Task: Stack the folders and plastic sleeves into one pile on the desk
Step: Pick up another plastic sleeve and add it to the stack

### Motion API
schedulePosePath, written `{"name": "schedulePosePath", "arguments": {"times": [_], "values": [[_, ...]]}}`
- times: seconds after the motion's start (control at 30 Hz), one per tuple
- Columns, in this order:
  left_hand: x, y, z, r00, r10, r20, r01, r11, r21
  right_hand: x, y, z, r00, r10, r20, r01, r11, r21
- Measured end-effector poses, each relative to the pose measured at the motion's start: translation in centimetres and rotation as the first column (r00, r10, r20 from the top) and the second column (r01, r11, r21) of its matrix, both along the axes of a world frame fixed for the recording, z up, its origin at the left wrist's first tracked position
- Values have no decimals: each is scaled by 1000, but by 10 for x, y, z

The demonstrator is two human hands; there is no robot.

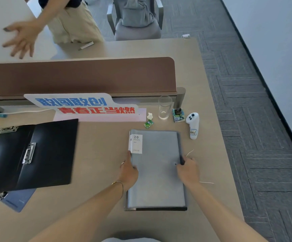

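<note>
A grey pocket folder with a white "20 pockets" label lies on top of a small pile at the desk's right middle; a dark folder edge shows beneath it at the front. My left hand presses against its left edge, fingers along the side. My right hand grips its right edge. An open black clip folder lies at the left, over a blue folder that sticks out below it.
A drinking glass, a small carton, a white controller and a green packet sit behind the pile. A printed sign leans at the brown divider. Another person's hand holds a white board beyond it.
</note>
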State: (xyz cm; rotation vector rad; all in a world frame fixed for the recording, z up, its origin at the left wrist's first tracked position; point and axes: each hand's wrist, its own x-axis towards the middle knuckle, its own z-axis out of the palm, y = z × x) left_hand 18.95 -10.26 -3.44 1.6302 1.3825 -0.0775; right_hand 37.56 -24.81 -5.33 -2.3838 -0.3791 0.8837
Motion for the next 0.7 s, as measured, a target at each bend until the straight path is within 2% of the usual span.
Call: {"name": "schedulePosePath", "arguments": {"times": [0.3, 0.43, 0.5, 0.57, 0.63, 0.7], "values": [[0, 3, 9, 998, -37, -47, 34, 998, -51, 0, 2, 0, 999, -7, -41, 7, 1000, 6], [-6, 9, 13, 997, -72, -33, 70, 997, -40, -3, -1, 2, 996, 68, 54, -68, 998, -7], [-9, 13, 18, 989, -145, -24, 146, 989, 32, -6, -1, 8, 975, 150, 164, -148, 989, -24], [-14, 20, 23, 961, -265, -80, 276, 944, 179, -10, 2, 17, 944, 220, 247, -226, 974, -6], [-17, 29, 34, 915, -355, -191, 402, 845, 352, -12, 8, 28, 900, 299, 316, -319, 948, 12], [-20, 36, 48, 876, -392, -281, 480, 754, 448, -15, 17, 38, 852, 358, 381, -394, 919, 18]]}}
